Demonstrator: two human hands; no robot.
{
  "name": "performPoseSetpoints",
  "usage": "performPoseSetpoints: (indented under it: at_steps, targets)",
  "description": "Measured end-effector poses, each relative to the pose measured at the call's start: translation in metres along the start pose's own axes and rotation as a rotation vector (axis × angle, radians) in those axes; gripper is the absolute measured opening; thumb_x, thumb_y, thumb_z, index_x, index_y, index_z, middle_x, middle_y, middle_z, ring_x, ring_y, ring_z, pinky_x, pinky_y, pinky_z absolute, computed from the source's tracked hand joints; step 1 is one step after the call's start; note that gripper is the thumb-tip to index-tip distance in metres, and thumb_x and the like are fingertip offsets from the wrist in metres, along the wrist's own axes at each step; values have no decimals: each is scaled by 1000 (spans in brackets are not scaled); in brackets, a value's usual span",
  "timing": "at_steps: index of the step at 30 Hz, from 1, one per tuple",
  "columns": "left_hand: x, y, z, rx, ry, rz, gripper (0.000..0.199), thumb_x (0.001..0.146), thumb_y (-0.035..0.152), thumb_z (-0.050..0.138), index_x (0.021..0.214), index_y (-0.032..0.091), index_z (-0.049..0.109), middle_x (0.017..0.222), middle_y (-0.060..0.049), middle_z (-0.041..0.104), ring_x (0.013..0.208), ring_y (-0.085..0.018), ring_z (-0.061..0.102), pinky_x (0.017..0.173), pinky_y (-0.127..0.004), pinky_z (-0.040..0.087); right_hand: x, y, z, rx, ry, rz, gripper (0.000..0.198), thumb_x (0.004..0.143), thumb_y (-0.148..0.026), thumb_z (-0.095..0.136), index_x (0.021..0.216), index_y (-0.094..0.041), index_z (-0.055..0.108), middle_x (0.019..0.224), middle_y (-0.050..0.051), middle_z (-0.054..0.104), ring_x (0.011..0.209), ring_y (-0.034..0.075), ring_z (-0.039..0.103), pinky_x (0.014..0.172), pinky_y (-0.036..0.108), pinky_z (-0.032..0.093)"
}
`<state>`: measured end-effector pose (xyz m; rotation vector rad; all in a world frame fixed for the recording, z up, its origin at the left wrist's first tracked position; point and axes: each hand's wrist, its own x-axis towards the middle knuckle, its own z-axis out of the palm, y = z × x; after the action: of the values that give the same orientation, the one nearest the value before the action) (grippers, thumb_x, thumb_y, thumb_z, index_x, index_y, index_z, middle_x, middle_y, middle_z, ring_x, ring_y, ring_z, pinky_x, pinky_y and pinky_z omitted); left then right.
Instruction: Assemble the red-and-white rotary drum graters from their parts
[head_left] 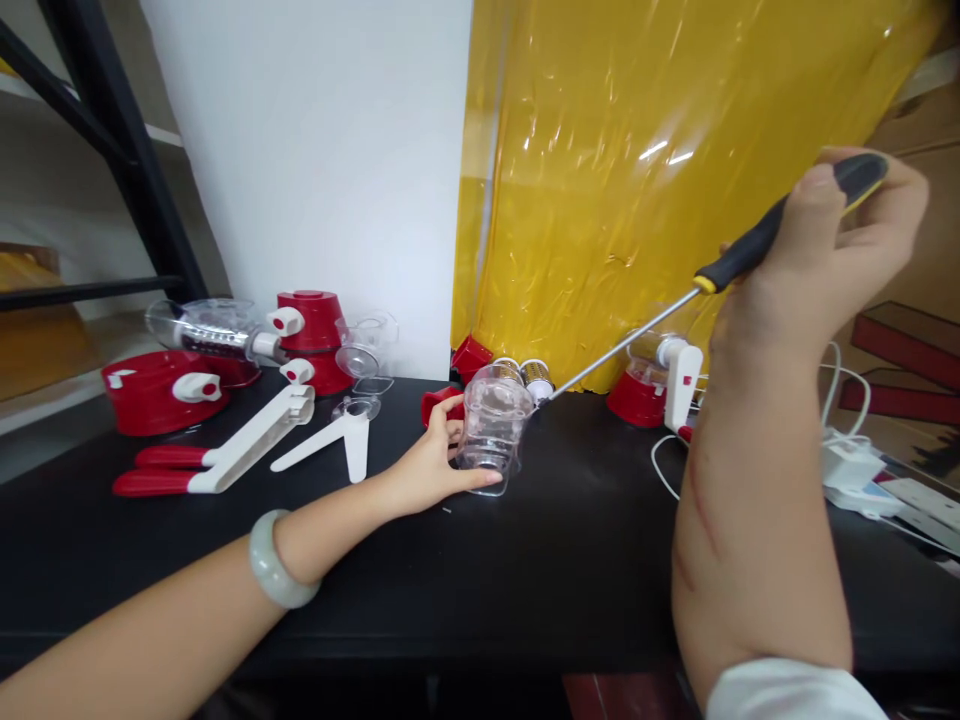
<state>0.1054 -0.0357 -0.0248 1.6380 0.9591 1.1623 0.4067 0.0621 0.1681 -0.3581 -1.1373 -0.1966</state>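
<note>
My left hand (431, 465) is closed around a clear plastic housing (495, 415), holding it upright on or just over the black table. Raised at the right, my right hand (847, 240) grips a screwdriver (750, 240) by its black and yellow handle. The metal shaft slants down to the left, and its tip is by the right side of the clear housing. Whether the tip touches it I cannot tell. Behind the housing are perforated metal drums (537, 378) and a red plastic part (471, 357).
Left on the black table (450, 600) are red bases (161, 390), white handles with red grips (225, 455), a white two-armed part (349, 440) and clear parts (367, 350). At right stand a red and white grater-like device (637, 395) and white chargers (851, 465) with cables.
</note>
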Motion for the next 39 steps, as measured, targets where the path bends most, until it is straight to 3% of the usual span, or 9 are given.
performPoseSetpoints:
  at_steps: [3, 10, 20, 30, 39]
  targets:
    - [-3, 2, 1, 25, 18, 2, 104, 64, 31, 85, 139, 24, 15, 131, -17, 52, 124, -29, 55, 107, -56, 39, 0, -3, 4, 39, 78, -213, 24, 84, -47, 60, 94, -25, 61, 92, -4, 63, 99, 17, 66, 90, 44, 48]
    - [-7, 10, 1, 77, 78, 4, 105, 60, 33, 86, 137, 22, 17, 118, -11, 56, 121, -28, 55, 104, -52, 42, 10, 7, -5, 19, 95, -218, 26, 83, -50, 59, 92, -26, 61, 88, -5, 63, 88, 14, 67, 84, 40, 50]
    - [-8, 17, 0, 216, 174, 52, 100, 56, 36, 87, 134, 22, 27, 110, -7, 57, 111, -25, 60, 103, -50, 43, 14, 22, -10, 59, 14, -269, 27, 84, -47, 60, 96, -23, 60, 90, -3, 63, 91, 15, 66, 85, 41, 48]
    - [-8, 15, 0, 211, 181, 30, 101, 54, 37, 88, 134, 23, 28, 107, -6, 58, 110, -26, 61, 103, -51, 43, 7, 18, -4, -13, -30, -296, 27, 88, -47, 57, 101, -24, 60, 97, -2, 63, 98, 18, 66, 87, 43, 47]
    - [-8, 13, -1, 222, 178, 48, 100, 55, 36, 88, 134, 23, 28, 108, -6, 58, 111, -26, 60, 103, -52, 43, 3, 8, 0, 62, -36, -327, 23, 86, -40, 63, 99, -21, 64, 94, -1, 64, 97, 17, 64, 91, 44, 45]
